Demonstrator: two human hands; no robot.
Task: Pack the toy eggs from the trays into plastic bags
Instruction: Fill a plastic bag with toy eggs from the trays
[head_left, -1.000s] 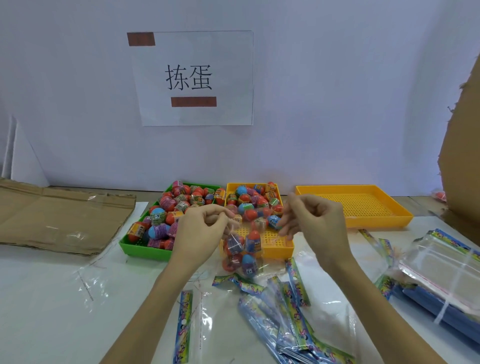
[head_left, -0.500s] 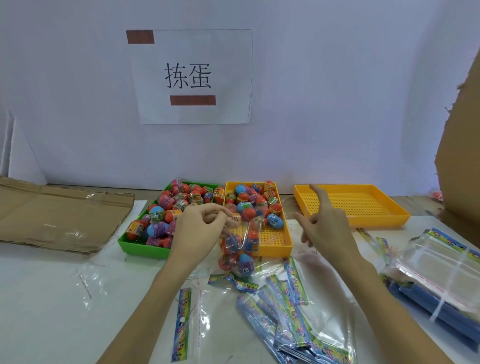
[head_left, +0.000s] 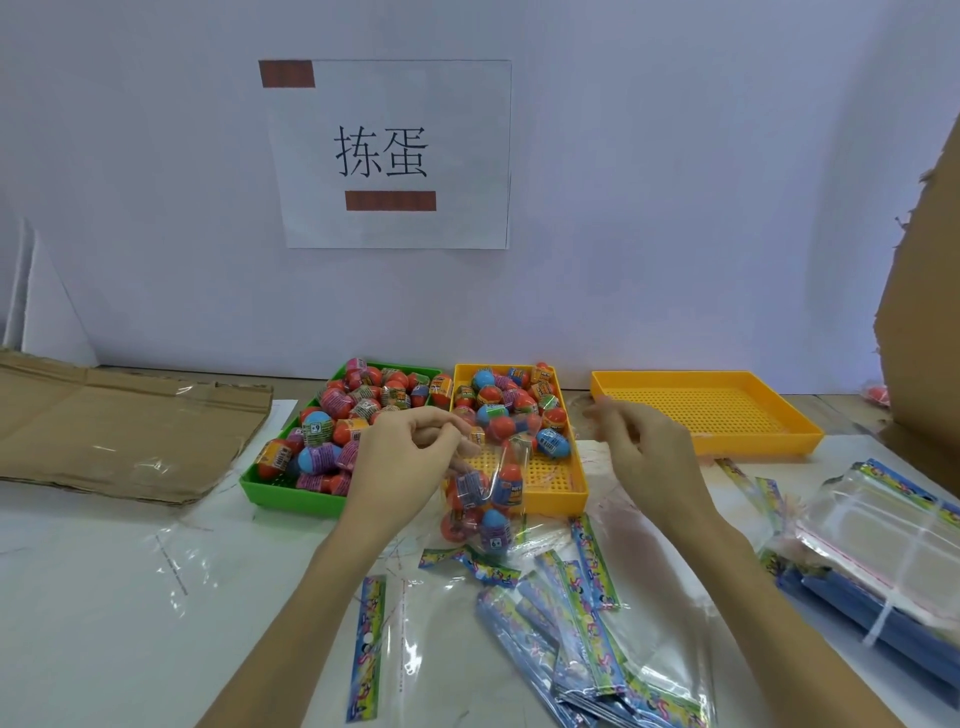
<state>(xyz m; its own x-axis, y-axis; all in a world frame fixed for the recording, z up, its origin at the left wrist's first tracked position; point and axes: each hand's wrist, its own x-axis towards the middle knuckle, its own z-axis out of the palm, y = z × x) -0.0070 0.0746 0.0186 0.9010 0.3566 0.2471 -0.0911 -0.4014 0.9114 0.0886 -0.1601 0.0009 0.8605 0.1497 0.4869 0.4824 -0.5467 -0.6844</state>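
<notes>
My left hand (head_left: 410, 457) pinches the top of a clear plastic bag (head_left: 483, 506) that hangs in front of the trays with several toy eggs inside. My right hand (head_left: 649, 457) hovers to the right of the bag, apart from it, with loosely curled, blurred fingers that hold nothing. Behind the left hand a green tray (head_left: 283, 493) is piled with red, blue and pink toy eggs (head_left: 337, 415). A yellow tray (head_left: 579, 491) behind the bag holds more eggs (head_left: 498, 410) in its far half.
An empty yellow tray (head_left: 753, 447) sits at the back right. Empty printed bags (head_left: 571, 639) lie scattered in front of me, and a bag stack (head_left: 883, 545) is at the right. Flattened cardboard (head_left: 119, 431) lies at the left, a cardboard box (head_left: 924, 312) at the far right.
My right hand let go of the bag top, swung out to the right with fingers spread, and now curls back toward the bag. The left hand kept its hold on the bag.
</notes>
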